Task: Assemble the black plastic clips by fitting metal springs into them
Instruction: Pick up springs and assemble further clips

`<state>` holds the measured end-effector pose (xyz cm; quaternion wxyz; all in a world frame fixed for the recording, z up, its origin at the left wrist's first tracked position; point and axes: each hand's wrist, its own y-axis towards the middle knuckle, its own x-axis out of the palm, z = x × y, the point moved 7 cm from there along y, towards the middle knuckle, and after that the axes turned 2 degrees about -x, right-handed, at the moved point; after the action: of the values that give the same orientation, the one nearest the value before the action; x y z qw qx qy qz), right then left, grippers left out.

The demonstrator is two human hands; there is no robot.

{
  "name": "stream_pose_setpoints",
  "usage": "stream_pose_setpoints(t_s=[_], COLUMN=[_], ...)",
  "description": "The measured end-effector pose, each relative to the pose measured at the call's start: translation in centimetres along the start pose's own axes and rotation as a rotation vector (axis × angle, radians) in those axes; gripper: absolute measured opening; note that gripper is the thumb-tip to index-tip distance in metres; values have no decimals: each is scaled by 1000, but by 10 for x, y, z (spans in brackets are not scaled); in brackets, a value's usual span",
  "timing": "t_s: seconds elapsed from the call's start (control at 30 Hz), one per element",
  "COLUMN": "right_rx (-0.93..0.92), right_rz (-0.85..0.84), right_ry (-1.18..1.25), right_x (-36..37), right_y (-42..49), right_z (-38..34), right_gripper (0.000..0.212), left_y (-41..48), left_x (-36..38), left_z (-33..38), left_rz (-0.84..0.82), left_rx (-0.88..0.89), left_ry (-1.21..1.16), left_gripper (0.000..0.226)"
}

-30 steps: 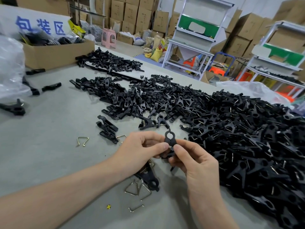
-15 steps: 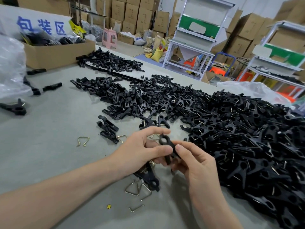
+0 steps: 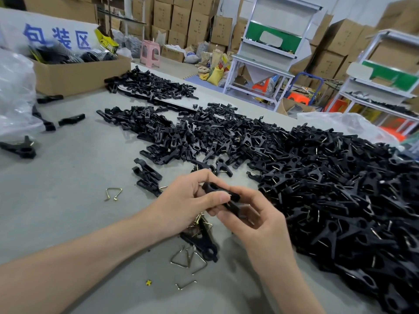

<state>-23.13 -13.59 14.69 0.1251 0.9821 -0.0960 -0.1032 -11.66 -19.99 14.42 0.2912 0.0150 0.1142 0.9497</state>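
Both hands are holding one clip [image 3: 213, 188] above the table [image 3: 68, 189]: left hand [image 3: 188, 200] pinching its far end, right hand [image 3: 256, 220] curling round the other, beside the pile [image 3: 340, 189].

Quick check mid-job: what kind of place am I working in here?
Probably a small factory's packing and assembly area: stacked cardboard cartons line the back wall, a big heap of black clips spreads over the grey worktable, and loose metal springs lie on it.

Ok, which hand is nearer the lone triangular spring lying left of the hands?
Left. The left hand sits to the right of the triangular spring; the right hand is farther right, beyond the left hand. Both hold one black clip.
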Motion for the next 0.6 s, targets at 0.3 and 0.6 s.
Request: stream_pose_setpoints(t_s=[0.3,0.6], right_rx=[-3,24], right_rz=[-8,34], right_ry=[47,95], right_x=[0,-2], right_y=[0,0], right_z=[-1,6], right_gripper=[29,17], left_y=[-1,0], left_x=[5,2], left_z=[0,-2], left_rz=[-110,-131], left_rx=[7,-1], left_ry=[-43,89], left_gripper=[23,26])
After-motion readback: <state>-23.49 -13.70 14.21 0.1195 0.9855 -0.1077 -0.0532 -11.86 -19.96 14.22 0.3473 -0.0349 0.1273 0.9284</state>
